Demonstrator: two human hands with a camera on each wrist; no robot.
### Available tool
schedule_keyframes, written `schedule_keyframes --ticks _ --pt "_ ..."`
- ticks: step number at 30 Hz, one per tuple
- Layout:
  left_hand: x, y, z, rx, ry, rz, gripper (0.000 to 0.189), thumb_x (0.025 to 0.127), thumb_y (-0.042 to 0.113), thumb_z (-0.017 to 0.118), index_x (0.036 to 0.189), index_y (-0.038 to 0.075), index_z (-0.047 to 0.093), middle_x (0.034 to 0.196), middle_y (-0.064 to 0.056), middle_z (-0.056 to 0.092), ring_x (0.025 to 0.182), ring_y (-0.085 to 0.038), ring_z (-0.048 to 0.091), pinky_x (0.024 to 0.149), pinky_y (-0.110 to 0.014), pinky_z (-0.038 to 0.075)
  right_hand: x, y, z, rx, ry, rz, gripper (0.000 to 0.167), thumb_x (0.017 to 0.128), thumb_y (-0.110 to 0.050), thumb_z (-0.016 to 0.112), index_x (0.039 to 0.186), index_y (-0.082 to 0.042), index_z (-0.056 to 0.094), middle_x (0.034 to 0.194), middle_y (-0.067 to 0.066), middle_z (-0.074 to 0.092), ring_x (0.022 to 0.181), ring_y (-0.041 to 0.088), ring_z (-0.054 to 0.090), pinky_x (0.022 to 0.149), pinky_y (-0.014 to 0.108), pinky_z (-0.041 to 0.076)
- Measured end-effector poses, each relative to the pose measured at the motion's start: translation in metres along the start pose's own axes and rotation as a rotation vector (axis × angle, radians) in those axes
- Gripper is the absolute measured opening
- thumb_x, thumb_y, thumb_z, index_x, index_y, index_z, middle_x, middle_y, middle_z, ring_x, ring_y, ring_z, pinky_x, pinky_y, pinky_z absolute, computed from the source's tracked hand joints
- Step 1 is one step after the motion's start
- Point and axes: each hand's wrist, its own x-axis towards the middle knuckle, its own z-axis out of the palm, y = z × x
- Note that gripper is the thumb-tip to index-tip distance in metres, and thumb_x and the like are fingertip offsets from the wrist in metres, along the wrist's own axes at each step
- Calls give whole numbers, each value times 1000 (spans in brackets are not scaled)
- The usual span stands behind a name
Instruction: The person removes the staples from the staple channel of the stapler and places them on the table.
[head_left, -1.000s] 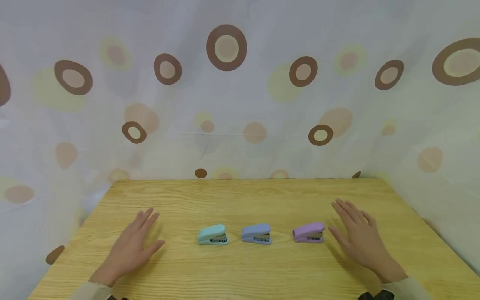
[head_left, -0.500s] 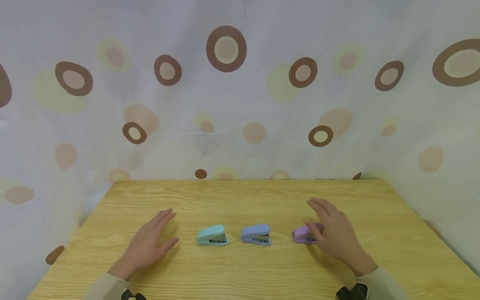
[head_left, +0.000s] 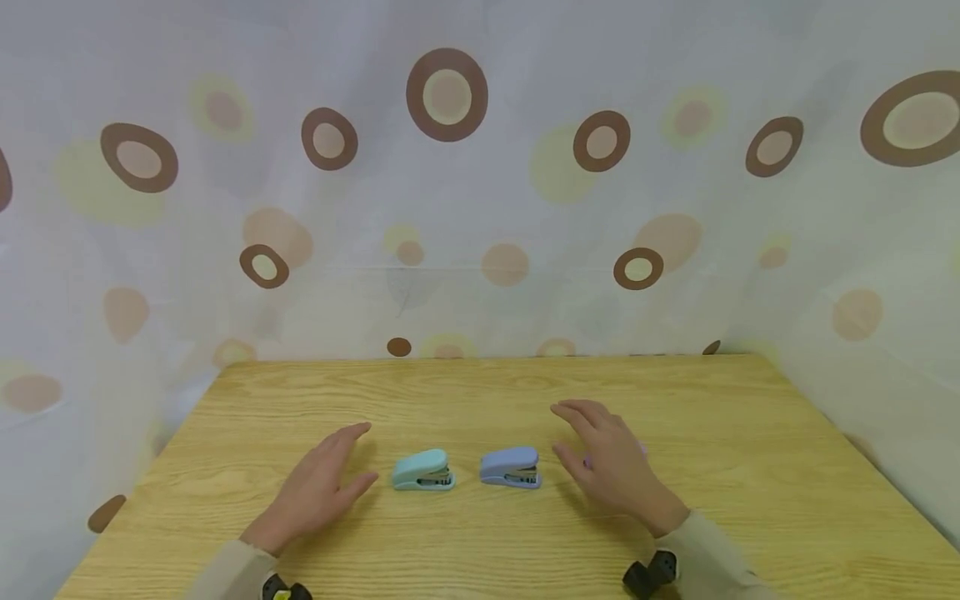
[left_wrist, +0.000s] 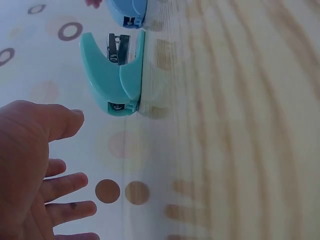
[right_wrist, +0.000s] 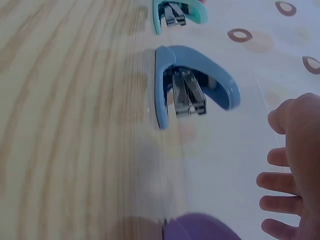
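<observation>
Three small staplers lie in a row on the wooden table. On the left is the mint-green stapler (head_left: 422, 471), in the middle the blue stapler (head_left: 511, 467), and on the right the purple stapler (head_left: 640, 448), mostly hidden behind the right hand. My left hand (head_left: 315, 487) hovers just left of the mint-green stapler, thumb and fingers spread apart and holding nothing. Above and in front of the purple stapler, my right hand (head_left: 615, 462) is held with relaxed fingers toward the blue stapler, touching nothing visible. The right wrist view shows the blue stapler (right_wrist: 195, 75) with its mouth gaping.
The wooden table (head_left: 450, 550) extends around the staplers. Behind it and at both sides hangs a pale curtain (head_left: 480, 192) printed with brown rings and spots. A black wrist camera mount (head_left: 651, 573) sits at the right sleeve.
Both hands have moved inward: the left toward the mint-green stapler, the right leftward across the purple stapler, which it now largely covers. The staplers have stayed in place.
</observation>
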Motion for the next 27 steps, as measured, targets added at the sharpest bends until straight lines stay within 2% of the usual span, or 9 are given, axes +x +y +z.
schedule_keyframes --ticks 6,11,15,23,27 --pt "4 5 2 -26 -2 28 56 89 22 69 137 4 48 135 -13 55 123 -34 52 98 -53 43 10 -11 11 63 -16 -15 45 86 -21 70 124 -2 59 121 15 59 112 32 55 85 50 49" --pt "6 10 5 -61 -43 73 51 90 19 68 137 11 51 137 -6 54 126 -29 51 99 -51 44 18 -21 17 114 -49 0 45 84 -21 73 123 -4 59 120 12 61 112 28 56 87 48 49" --pt "7 13 7 -72 -71 76 49 90 19 67 137 17 52 137 -2 53 127 -26 51 99 -49 45 23 -27 23 133 -78 0 46 84 -23 74 123 -5 60 120 11 62 110 28 57 86 47 49" --pt "14 16 9 -90 -56 109 49 89 14 68 135 16 53 135 -2 56 125 -26 53 98 -47 46 36 -38 35 167 -144 -14 44 84 -30 73 122 -11 63 114 4 65 105 23 59 84 45 49" --pt "16 19 15 -128 -46 141 49 88 14 68 135 15 54 134 -2 57 124 -25 53 99 -47 45 41 -46 40 187 -215 -7 41 85 -30 73 119 -10 65 112 3 66 103 22 60 82 45 49"
